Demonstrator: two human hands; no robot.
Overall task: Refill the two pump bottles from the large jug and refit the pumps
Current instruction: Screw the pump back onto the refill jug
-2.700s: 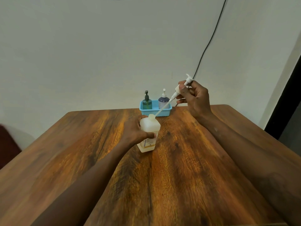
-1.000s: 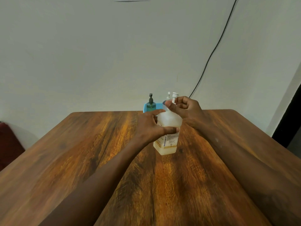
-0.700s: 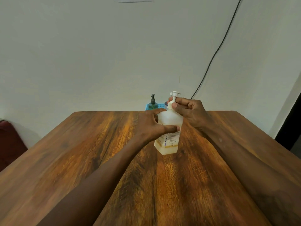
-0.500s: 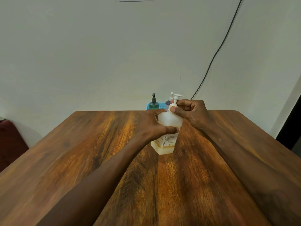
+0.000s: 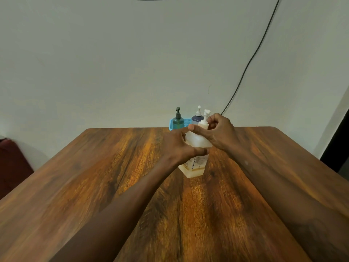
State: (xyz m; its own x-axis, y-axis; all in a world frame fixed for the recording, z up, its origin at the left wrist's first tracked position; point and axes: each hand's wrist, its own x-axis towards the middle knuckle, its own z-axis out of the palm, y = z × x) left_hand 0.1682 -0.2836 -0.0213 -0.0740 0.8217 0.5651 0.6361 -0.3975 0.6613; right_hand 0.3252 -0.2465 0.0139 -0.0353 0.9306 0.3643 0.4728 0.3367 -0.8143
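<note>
1. Now my left hand (image 5: pixel 177 146) grips the translucent white plastic bottle with a printed label (image 5: pixel 196 163) round its middle, tilted, near the centre of the wooden bench (image 5: pixel 113 167).
2. My right hand (image 5: pixel 220 133) pinches the collar of the white plastic pump (image 5: pixel 204 120) seated in that bottle's neck.
3. At the bench's far edge, a small blue plastic basket (image 5: pixel 186 121) holds a green pump bottle (image 5: pixel 177 121) and a dark blue pump bottle (image 5: pixel 196 119).

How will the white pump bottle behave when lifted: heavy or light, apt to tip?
Probably light: the white pump bottle shows yellowish liquid only near its base. Its smooth plastic may be slippery. Leaning in the left hand now, it might tip if released.
</note>
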